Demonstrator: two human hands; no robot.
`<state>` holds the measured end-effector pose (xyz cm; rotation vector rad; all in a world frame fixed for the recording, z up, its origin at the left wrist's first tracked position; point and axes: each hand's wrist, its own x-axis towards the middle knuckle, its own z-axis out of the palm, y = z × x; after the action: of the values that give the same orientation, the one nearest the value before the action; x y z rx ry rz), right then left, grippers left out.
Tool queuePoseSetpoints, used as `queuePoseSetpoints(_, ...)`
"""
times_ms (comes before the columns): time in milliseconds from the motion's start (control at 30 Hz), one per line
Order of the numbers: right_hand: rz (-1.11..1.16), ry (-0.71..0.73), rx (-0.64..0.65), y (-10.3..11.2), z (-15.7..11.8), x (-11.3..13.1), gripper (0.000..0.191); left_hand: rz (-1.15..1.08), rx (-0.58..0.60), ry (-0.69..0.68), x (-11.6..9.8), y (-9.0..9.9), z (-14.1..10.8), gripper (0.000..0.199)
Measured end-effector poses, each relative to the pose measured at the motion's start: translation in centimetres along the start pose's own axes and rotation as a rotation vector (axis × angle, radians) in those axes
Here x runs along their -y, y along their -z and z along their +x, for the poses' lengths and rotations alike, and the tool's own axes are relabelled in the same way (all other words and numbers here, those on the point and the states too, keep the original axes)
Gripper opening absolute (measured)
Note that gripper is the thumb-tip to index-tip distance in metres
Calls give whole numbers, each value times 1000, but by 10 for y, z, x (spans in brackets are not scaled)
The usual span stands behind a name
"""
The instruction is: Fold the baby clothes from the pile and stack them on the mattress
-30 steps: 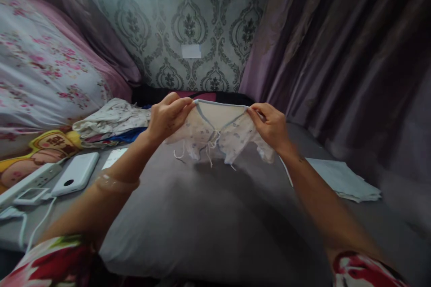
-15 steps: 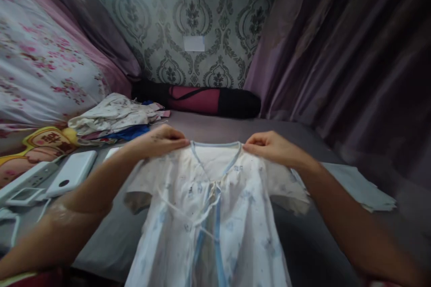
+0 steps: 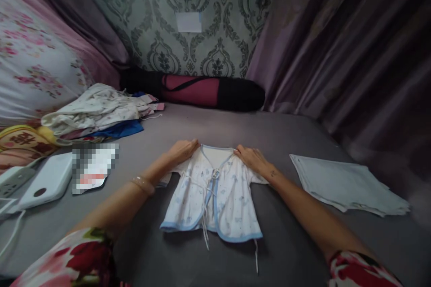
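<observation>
Where the grey sheet (image 3: 215,125) spreads: it bears the small shirt in front of the person, and its flatness should help the cotton settle without bunching.
Clothes pile (image 3: 97,110): loosely heaped at the far left, well apart from the shirt, so nothing there seems likely to snag it.
Small shirt (image 3: 232,197): it lies front up between the forearms, collar away from the person; a light outward pull at both shoulders would best even out its creases.
Folded cloth (image 3: 340,184): flat to the right, apart from the right forearm; a wide sweep of that elbow could disturb it.
Left hand (image 3: 183,150): it grips the shirt's shoulder beside the collar, fingertips at the fabric's edge.
Right hand (image 3: 252,159): it grasps the opposite shoulder; matching the left hand's pull should prevent skewing.
Sleeves (image 3: 164,181): partly covered by the person's arms, so both call for straightening by feel.
Blue hem (image 3: 240,238): it splits at the front; bringing its two halves level would square the shirt.
Ties (image 3: 204,228): thin and trailing past the hem, best tucked inward.
</observation>
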<state>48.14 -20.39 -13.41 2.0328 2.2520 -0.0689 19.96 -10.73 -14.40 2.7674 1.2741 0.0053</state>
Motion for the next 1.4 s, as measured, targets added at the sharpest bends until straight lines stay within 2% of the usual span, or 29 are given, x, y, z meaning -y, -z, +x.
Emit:
queuePoseSetpoints(133, -66, 0, 32, 0, 28, -10, 36, 79, 21, 12, 11, -6, 31, 40)
queuePoseSetpoints(367, -89, 28, 22, 0, 78, -34, 37, 50, -29, 10, 34, -8, 82, 40)
queuePoseSetpoints(600, 52, -6, -63, -1, 109, -48, 33, -32, -81, 67, 45, -3, 120, 38)
queuePoseSetpoints(767, 332, 41, -163, -12, 121, -51, 27, -248, -52, 83, 46, -6, 127, 35)
queuePoseSetpoints(867, 403, 44, -179, -19, 130, -47, 28, -343, -38, 100, 45, -8, 130, 35)
queuePoseSetpoints(1033, 403, -120, -222, -23, 140, -35, 25, -254, -121, 96, 38, -11, 131, 34)
queuePoseSetpoints(1133, 323, -126, -265, -25, 138, -29, 26, -173, -146, 131, 30, -14, 128, 36)
queuePoseSetpoints(1300, 179, -150, -290, -27, 137, -16, 30, -7, -99, 175, 19, -16, 125, 42)
queuePoseSetpoints(1400, 267, -130, -243, -15, 136, -18, 30, 60, -32, 165, 15, -10, 127, 39)
